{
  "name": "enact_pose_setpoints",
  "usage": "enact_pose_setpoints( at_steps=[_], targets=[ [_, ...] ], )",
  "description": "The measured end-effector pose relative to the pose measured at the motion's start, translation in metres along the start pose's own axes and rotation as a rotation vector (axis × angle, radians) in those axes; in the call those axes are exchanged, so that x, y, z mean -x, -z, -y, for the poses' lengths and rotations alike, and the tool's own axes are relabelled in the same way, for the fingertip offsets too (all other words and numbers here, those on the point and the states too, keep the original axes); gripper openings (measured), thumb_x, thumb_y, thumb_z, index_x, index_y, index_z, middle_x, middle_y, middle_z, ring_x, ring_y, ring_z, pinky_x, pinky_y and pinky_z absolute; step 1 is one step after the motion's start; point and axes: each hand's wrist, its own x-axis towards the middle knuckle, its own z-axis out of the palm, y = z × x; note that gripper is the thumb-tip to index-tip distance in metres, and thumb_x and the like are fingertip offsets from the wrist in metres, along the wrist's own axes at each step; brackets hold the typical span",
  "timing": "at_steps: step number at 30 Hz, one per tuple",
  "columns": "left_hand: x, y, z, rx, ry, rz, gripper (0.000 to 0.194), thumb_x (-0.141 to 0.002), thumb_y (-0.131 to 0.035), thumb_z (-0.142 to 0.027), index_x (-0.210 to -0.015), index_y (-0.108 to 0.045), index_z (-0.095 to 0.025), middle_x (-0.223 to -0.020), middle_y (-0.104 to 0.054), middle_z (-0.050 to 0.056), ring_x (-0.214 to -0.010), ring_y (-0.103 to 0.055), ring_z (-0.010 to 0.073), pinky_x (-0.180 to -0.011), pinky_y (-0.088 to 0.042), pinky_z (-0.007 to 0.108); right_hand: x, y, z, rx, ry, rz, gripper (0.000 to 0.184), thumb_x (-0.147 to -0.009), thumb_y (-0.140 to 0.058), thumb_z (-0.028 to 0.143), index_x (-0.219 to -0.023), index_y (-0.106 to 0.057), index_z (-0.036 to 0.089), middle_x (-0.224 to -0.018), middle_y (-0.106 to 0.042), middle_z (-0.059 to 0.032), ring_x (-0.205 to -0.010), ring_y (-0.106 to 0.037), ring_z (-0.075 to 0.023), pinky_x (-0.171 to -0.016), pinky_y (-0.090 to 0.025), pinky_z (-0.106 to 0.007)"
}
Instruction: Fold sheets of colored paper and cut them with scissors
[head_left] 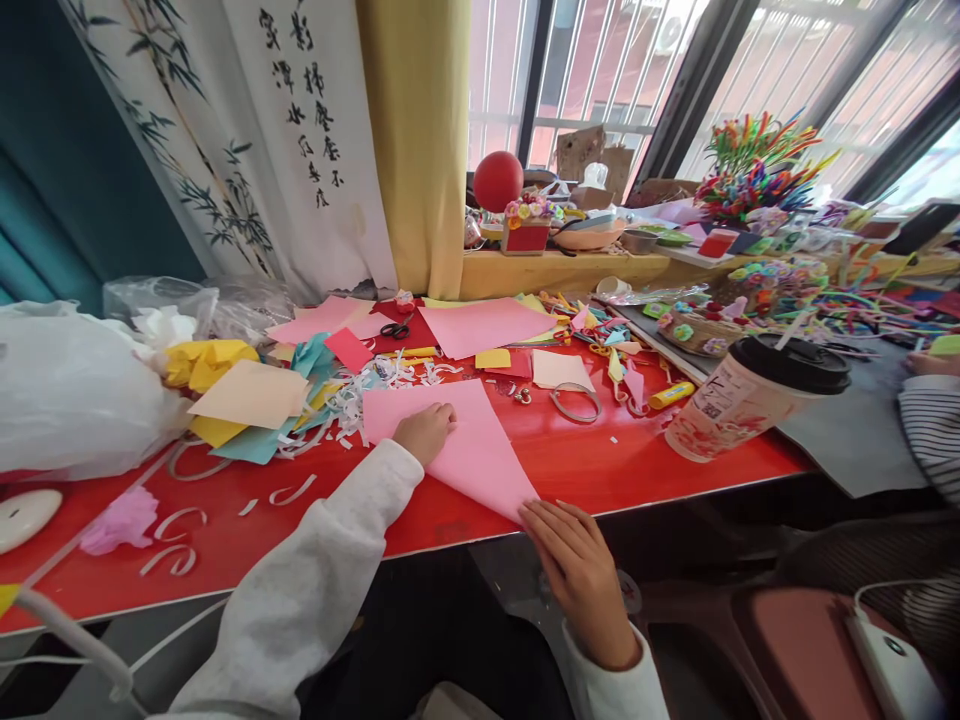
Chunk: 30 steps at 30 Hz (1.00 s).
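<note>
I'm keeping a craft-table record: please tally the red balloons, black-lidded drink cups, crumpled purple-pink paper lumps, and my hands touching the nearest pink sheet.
Red balloon: 1
Black-lidded cup: 1
Crumpled purple-pink lump: 1
Hands touching the nearest pink sheet: 2, left hand and right hand
Total: 5

Daylight enters through barred windows (600, 70) with dark frames across the upper right, above a cluttered yellow ledge (547, 265). At upper left hang a teal curtain (45, 190), a scroll (311, 140) with bamboo and brush writing, and a yellow curtain (416, 130). A red tabletop (592, 465) spans the middle.
</note>
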Motion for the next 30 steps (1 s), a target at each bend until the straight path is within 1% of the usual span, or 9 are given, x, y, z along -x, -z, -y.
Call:
enact_pose_setpoints(
  at_steps=[2, 4, 6, 8, 12, 16, 22, 30],
  targets=[
    [-0.001, 0.0, 0.0, -0.002, 0.015, -0.005, 0.013, -0.088, -0.04, -0.03, -0.091, -0.051, -0.023, -0.101, -0.061, 0.002, -0.089, -0.059, 0.0192, -0.067, -0.041, 0.03, -0.008, 0.002, -0.005, 0.011, 0.009, 0.007, 0.035, -0.087, -0.046, 0.008, -0.119, -0.053, 0.02, -0.112, -0.064, -0.0045, -0.106, -0.057, -0.0174, -0.092, -0.04, -0.038],
    [-0.002, 0.001, 0.0, -0.005, 0.031, -0.014, 0.013, -0.089, -0.039, -0.029, -0.091, -0.05, -0.022, -0.101, -0.06, 0.002, -0.089, -0.059, 0.0196, -0.067, -0.04, 0.03, -0.014, 0.003, -0.008, 0.031, 0.002, 0.011, 0.033, -0.087, -0.048, 0.01, -0.118, -0.055, 0.022, -0.112, -0.064, -0.0034, -0.108, -0.055, -0.0191, -0.095, -0.037, -0.041],
    [-0.003, 0.001, 0.001, -0.007, 0.04, -0.018, 0.013, -0.089, -0.039, -0.029, -0.091, -0.05, -0.022, -0.1, -0.06, 0.002, -0.089, -0.059, 0.0194, -0.066, -0.04, 0.03, -0.017, 0.002, -0.008, 0.044, -0.006, 0.011, 0.031, -0.087, -0.05, 0.012, -0.115, -0.056, 0.022, -0.11, -0.065, -0.0025, -0.109, -0.054, -0.0207, -0.097, -0.034, -0.045],
    [-0.003, 0.001, 0.001, -0.008, 0.044, -0.019, 0.013, -0.089, -0.04, -0.029, -0.09, -0.05, -0.022, -0.099, -0.06, 0.002, -0.089, -0.059, 0.0193, -0.066, -0.04, 0.03, -0.015, 0.0, -0.007, 0.042, -0.014, 0.014, 0.029, -0.086, -0.051, 0.013, -0.114, -0.056, 0.021, -0.108, -0.066, -0.0025, -0.106, -0.056, -0.0206, -0.098, -0.032, -0.046],
    [-0.002, 0.0, 0.001, -0.009, 0.043, -0.02, 0.013, -0.089, -0.04, -0.03, -0.09, -0.05, -0.022, -0.099, -0.06, 0.002, -0.088, -0.058, 0.0195, -0.064, -0.04, 0.03, -0.004, -0.007, -0.003, 0.023, -0.025, 0.018, 0.033, -0.087, -0.049, 0.009, -0.118, -0.053, 0.018, -0.109, -0.065, -0.0046, -0.102, -0.058, -0.018, -0.095, -0.036, -0.041],
    [-0.002, 0.0, 0.0, -0.008, 0.034, -0.02, 0.013, -0.089, -0.041, -0.03, -0.09, -0.05, -0.023, -0.1, -0.059, 0.002, -0.089, -0.058, 0.0188, -0.064, -0.04, 0.029, 0.008, -0.012, -0.002, 0.003, -0.033, -0.016, 0.037, -0.086, -0.047, 0.006, -0.122, -0.051, 0.017, -0.116, -0.061, -0.0074, -0.11, -0.053, -0.0179, -0.095, -0.039, -0.038],
    [-0.002, -0.001, 0.001, -0.01, 0.035, -0.025, 0.012, -0.088, -0.043, -0.031, -0.09, -0.051, -0.023, -0.1, -0.059, 0.001, -0.09, -0.058, 0.0191, -0.068, -0.041, 0.03, 0.017, -0.017, 0.001, -0.006, -0.08, -0.008, 0.042, -0.086, -0.045, 0.004, -0.125, -0.049, 0.018, -0.121, -0.057, -0.0073, -0.116, -0.048, -0.019, -0.097, -0.039, -0.038],
    [-0.002, 0.0, 0.001, -0.001, 0.059, -0.018, 0.012, -0.087, -0.044, -0.032, -0.09, -0.052, -0.023, -0.099, -0.059, 0.001, -0.089, -0.058, 0.0184, -0.071, -0.042, 0.029, 0.017, -0.017, 0.003, -0.009, -0.091, -0.029, 0.039, -0.086, -0.045, 0.006, -0.123, -0.052, 0.018, -0.118, -0.06, -0.0072, -0.113, -0.052, -0.0196, -0.097, -0.043, -0.04]
  ],
)
